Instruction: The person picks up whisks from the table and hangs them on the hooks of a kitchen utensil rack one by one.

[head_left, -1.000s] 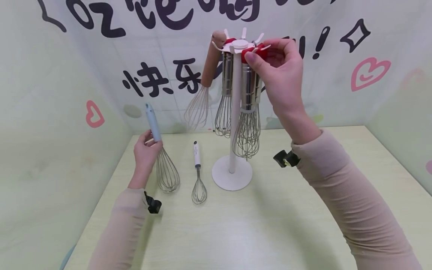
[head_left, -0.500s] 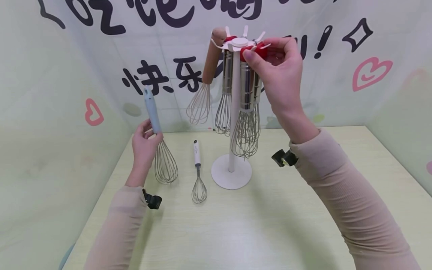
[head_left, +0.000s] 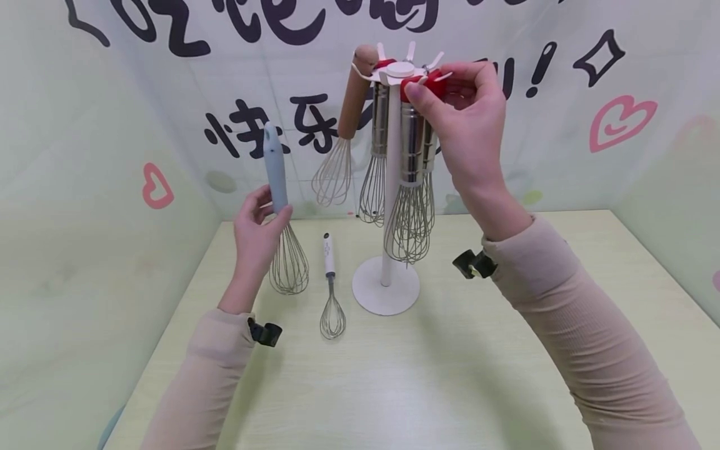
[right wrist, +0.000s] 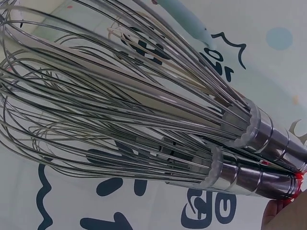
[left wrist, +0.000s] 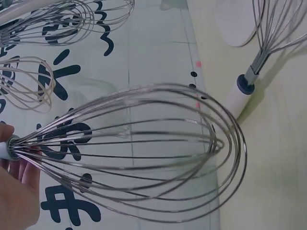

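Note:
In the head view my left hand (head_left: 255,234) grips a light-blue-handled whisk (head_left: 275,165) just below the middle, handle up, raised above the table. Its wire loops fill the left wrist view. At the right, my right hand (head_left: 475,125) pinches the red top of a steel-handled whisk (head_left: 412,147) at the hooks of a white rotating stand (head_left: 400,70). Another steel whisk (head_left: 379,122) and a wooden-handled whisk (head_left: 354,103) hang there too. The right wrist view shows two steel whisks (right wrist: 261,179) side by side, with a few fingertips at their red ends.
A small white-handled whisk (head_left: 329,256) lies on the pale table (head_left: 349,394), between my left hand and the stand's round base (head_left: 388,306). A printed cloth backdrop (head_left: 320,187) stands behind.
My left hand has lifted the blue whisk off the table and carried it up and to the right, toward the stand. The right hand has stayed at the red top.

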A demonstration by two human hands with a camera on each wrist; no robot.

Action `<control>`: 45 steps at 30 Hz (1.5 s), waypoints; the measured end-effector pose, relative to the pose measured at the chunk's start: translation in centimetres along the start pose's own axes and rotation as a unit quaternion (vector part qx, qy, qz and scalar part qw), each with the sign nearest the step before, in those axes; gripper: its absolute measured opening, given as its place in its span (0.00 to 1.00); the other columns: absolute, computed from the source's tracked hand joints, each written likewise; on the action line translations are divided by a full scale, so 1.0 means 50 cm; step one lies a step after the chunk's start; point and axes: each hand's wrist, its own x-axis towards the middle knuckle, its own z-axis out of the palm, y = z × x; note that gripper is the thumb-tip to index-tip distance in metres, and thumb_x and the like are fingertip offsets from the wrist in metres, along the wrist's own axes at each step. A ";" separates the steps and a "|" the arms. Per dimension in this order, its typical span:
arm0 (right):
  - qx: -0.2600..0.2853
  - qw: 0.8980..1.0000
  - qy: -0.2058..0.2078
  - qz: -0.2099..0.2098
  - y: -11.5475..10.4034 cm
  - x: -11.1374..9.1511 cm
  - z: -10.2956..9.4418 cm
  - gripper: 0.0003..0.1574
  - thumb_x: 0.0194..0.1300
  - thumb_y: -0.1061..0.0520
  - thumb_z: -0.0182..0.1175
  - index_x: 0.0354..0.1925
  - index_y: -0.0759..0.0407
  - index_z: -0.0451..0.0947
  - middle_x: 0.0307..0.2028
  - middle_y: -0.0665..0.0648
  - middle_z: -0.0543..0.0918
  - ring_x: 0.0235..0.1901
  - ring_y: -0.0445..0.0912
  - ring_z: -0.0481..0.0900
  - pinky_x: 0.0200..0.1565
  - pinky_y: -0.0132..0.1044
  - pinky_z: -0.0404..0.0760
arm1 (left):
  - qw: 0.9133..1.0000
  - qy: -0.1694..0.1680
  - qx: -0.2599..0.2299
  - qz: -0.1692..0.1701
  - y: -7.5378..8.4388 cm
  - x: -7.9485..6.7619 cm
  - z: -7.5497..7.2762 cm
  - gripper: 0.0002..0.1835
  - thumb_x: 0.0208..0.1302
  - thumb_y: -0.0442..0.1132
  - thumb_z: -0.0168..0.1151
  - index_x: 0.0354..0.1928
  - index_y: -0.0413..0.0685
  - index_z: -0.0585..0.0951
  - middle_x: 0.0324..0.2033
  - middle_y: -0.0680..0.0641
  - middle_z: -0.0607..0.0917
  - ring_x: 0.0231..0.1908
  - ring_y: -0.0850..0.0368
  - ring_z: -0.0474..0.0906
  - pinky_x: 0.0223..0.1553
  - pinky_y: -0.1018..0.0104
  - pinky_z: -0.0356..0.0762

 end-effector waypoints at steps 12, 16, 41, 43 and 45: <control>-0.015 1.000 0.003 -0.027 0.002 -0.006 0.001 0.22 0.55 0.65 0.67 0.48 0.63 0.73 0.42 0.51 0.75 0.44 0.43 0.76 0.55 0.32 0.78 | 0.997 -0.054 -0.025 0.051 0.060 -0.039 0.037 0.27 0.59 0.30 0.64 0.62 0.43 0.73 0.53 0.47 0.78 0.49 0.63 0.76 0.48 0.78 0.81; -0.013 0.998 0.009 -0.053 0.007 -0.006 -0.003 0.20 0.56 0.66 0.67 0.48 0.63 0.74 0.43 0.52 0.76 0.43 0.43 0.76 0.54 0.31 0.77 | 0.995 -0.064 -0.034 0.062 0.077 -0.052 0.047 0.28 0.58 0.29 0.64 0.62 0.42 0.73 0.54 0.44 0.78 0.49 0.62 0.77 0.49 0.76 0.82; -0.022 0.993 0.005 -0.114 0.016 -0.009 -0.010 0.21 0.58 0.67 0.65 0.49 0.73 0.75 0.37 0.44 0.77 0.38 0.41 0.75 0.45 0.28 0.78 | 0.989 -0.095 -0.041 0.108 0.161 -0.075 0.086 0.29 0.57 0.31 0.66 0.62 0.45 0.74 0.53 0.45 0.80 0.48 0.61 0.78 0.49 0.72 0.83; -0.022 0.993 0.003 -0.114 0.015 -0.009 -0.010 0.20 0.58 0.67 0.65 0.49 0.73 0.75 0.37 0.44 0.77 0.38 0.41 0.75 0.45 0.28 0.78 | 0.988 -0.098 -0.042 0.113 0.166 -0.074 0.088 0.29 0.57 0.31 0.66 0.62 0.46 0.74 0.54 0.45 0.80 0.48 0.61 0.78 0.49 0.72 0.83; -0.023 0.993 0.003 -0.114 0.015 -0.010 -0.009 0.20 0.58 0.67 0.65 0.49 0.73 0.75 0.37 0.44 0.77 0.38 0.41 0.76 0.45 0.28 0.78 | 0.987 -0.100 -0.045 0.116 0.170 -0.075 0.091 0.29 0.57 0.31 0.66 0.62 0.45 0.74 0.54 0.45 0.80 0.48 0.61 0.78 0.49 0.71 0.83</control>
